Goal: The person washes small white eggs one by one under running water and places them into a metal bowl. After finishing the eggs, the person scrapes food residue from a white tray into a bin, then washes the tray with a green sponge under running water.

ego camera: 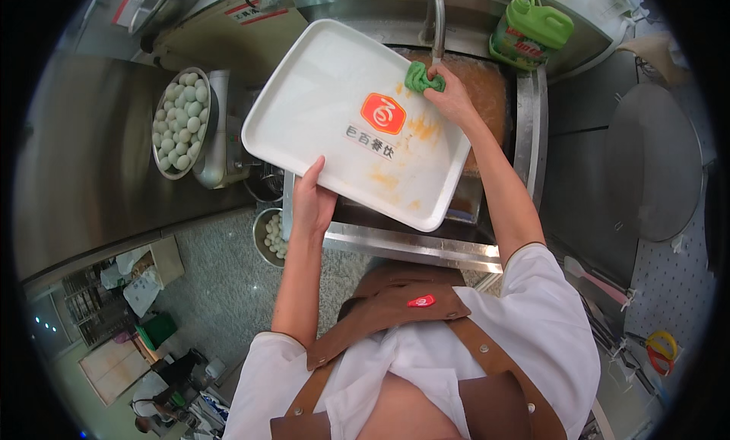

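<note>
A white rectangular serving tray (319, 98) is held tilted over a metal sink (399, 243). It bears a red logo and writing, with orange-yellow stains on its right half. My left hand (313, 203) grips the tray's near-left rim, thumb on the upper face. In my right hand (450, 98) is a bunched green scouring cloth (423, 78), pressed at the tray's far-right edge. Brownish, cloudy water (491, 92) shows in the sink beyond the tray. The tray hides much of the basin.
A metal faucet (438, 23) rises behind the tray. A green detergent jug (530, 32) stands at the sink's back right corner. On the left counter is a bowl of pale eggs (181, 120); another egg bowl (271, 237) sits lower. Scissors (661, 349) hang at right.
</note>
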A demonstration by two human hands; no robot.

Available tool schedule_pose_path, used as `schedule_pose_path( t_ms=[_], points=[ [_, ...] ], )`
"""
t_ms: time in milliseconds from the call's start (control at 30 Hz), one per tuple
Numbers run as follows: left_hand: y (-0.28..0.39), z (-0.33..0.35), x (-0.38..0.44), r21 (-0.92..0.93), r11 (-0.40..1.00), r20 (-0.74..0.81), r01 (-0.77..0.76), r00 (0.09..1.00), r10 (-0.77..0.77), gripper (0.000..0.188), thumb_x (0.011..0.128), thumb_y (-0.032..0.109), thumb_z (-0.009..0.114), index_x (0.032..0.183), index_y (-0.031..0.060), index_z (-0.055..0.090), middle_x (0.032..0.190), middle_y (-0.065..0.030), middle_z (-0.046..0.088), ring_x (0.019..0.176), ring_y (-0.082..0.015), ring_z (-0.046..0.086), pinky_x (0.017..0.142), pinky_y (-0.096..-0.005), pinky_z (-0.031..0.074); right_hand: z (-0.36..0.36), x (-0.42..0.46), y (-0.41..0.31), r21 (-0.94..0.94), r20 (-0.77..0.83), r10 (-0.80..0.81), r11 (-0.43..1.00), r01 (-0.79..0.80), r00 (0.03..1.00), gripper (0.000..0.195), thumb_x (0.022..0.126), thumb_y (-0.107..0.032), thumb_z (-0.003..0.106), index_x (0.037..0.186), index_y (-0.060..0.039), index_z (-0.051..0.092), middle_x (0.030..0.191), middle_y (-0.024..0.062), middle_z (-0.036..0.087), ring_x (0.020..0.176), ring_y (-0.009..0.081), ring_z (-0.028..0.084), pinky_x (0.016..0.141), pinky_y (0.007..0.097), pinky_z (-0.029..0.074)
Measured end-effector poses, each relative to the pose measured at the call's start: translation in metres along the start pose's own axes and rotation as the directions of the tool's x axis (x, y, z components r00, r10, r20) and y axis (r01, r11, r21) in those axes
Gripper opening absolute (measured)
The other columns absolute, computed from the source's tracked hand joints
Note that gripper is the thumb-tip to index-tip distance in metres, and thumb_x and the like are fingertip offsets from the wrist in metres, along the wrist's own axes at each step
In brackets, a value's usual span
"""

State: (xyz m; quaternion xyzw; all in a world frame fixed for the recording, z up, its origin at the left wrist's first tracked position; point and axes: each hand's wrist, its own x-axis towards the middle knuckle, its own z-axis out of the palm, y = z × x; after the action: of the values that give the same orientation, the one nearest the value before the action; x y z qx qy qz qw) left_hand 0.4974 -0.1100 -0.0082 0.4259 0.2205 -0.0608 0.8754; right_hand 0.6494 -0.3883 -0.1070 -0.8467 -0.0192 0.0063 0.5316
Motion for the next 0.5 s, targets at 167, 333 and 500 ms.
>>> schedule_pose_path(
  t_ms=[167, 333, 500],
  points=[
    [0.060, -0.030, 0.005, -0.148, 0.961, 0.333, 0.235, 0.927, -0.175, 0.058, 0.093, 0.035, 0.054, 0.140, 0.0036, 0.042, 0.137, -0.0141, 0.051, 0.123, -0.0278, 0.051, 0.104, -0.0466, 0.038, -0.010, 0.022, 0.012, 0.158, 0.095, -0.052, 0.987, 0.037, 0.994, 0.030, 0.071, -0.013, 0.064, 0.100, -0.0057, 0.061, 0.090, 0.0104, 0.065, 0.088, 0.0199, 0.060, 0.081, 0.0318, 0.047],
    [0.080, -0.035, 0.037, 0.403, 0.863, 0.028, 0.304, 0.939, -0.344, 0.055, 0.089, 0.030, 0.061, 0.130, -0.0049, 0.048, 0.120, -0.0159, 0.060, 0.109, -0.0258, 0.060, 0.093, -0.0384, 0.048, -0.009, 0.046, 0.020, 0.191, 0.177, -0.055, 0.981, 0.021, 0.983, 0.036, 0.072, -0.010, 0.064, 0.108, -0.0038, 0.063, 0.092, 0.0095, 0.066, 0.086, 0.0188, 0.061, 0.081, 0.0316, 0.048],
    [0.051, -0.013, 0.030, 0.520, 0.827, 0.038, 0.215, 0.961, -0.273, 0.053, 0.085, 0.013, 0.063, 0.127, -0.0122, 0.045, 0.113, -0.0214, 0.060, 0.101, -0.0256, 0.063, 0.088, -0.0353, 0.052, 0.013, 0.051, 0.034, 0.171, -0.111, -0.084, 0.980, 0.102, 0.990, 0.039, 0.075, -0.012, 0.063, 0.113, -0.0027, 0.060, 0.106, 0.0135, 0.065, 0.099, 0.0242, 0.062, 0.087, 0.0339, 0.047]
  ],
)
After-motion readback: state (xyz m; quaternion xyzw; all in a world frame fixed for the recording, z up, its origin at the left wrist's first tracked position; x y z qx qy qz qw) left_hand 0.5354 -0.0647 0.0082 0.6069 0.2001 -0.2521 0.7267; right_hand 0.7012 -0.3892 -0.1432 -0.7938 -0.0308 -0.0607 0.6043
